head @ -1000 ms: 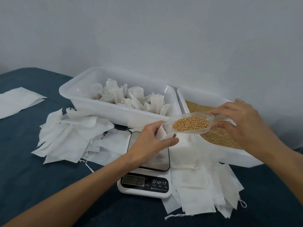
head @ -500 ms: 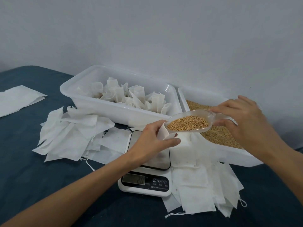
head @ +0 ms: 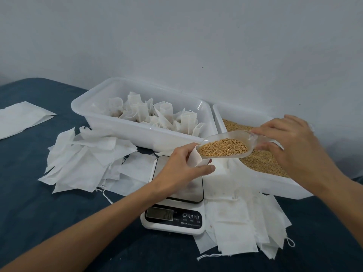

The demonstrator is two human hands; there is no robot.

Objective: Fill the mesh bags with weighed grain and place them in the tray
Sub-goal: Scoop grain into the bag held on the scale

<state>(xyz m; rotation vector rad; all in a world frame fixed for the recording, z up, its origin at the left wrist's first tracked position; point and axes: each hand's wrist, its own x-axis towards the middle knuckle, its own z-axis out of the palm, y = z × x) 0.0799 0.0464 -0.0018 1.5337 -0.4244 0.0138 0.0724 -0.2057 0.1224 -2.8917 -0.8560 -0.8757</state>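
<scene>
Clear plastic scoop of grain pinched in my right hand, left hand gripping the mesh bag open; next I'd tip it in slowly.

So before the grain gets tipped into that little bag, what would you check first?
1. Left hand holds the bag: ok.
2. Bag mouth open wide enough: cannot tell, the scoop hides it.
3. Scoop lip at the bag's top edge: ok.
4. Right hand grips the scoop handle: ok.
5. Scoop level, grain not spilling: ok.
6. Scale reading: shows 20, unit unreadable.
</scene>
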